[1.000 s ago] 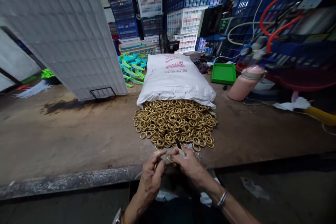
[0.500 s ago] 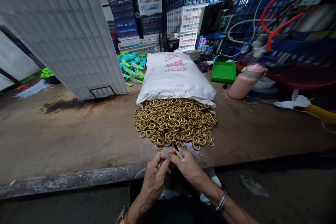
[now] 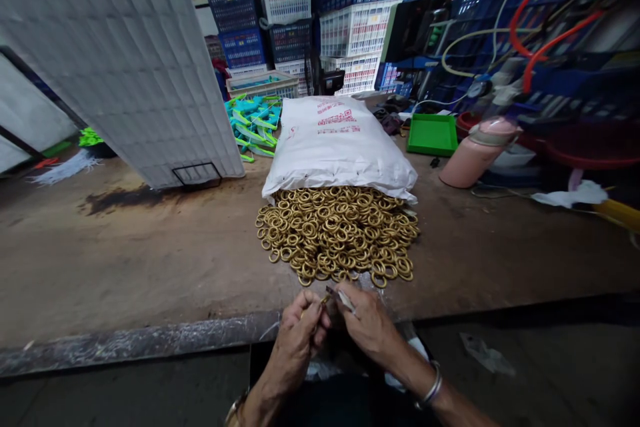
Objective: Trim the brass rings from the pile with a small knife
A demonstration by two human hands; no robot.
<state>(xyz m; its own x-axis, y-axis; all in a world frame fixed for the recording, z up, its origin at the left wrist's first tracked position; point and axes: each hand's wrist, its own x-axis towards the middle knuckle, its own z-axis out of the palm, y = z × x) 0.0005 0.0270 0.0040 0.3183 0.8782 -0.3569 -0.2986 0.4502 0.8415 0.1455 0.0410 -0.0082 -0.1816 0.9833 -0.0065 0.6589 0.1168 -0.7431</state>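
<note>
Close to the table's front edge, my left hand (image 3: pixel 299 328) is closed, pinching a gold ring (image 3: pixel 324 299) that shows only in part between thumb and fingers. My right hand (image 3: pixel 364 317) grips a small knife (image 3: pixel 345 299) with a dark tip and a pale body; the tip points left and sits right by the ring. Whether the two touch I cannot tell. Just beyond my hands a heap of gold rings (image 3: pixel 340 233) spreads from the mouth of a white sack (image 3: pixel 340 147) with red print.
A tall white padded panel (image 3: pixel 135 67) stands at left on the wooden table (image 3: pixel 150 267). Teal and green plastic pieces (image 3: pixel 253 121) lie behind it. To the right are a green tray (image 3: pixel 432 135) and a pink bottle (image 3: pixel 475 157). Stacked crates (image 3: pixel 353 33) fill the back.
The knife tip has swung down and left toward the ring in my left hand, and more of the ring shows. My hands stay near the table edge; the view has shifted slightly.
</note>
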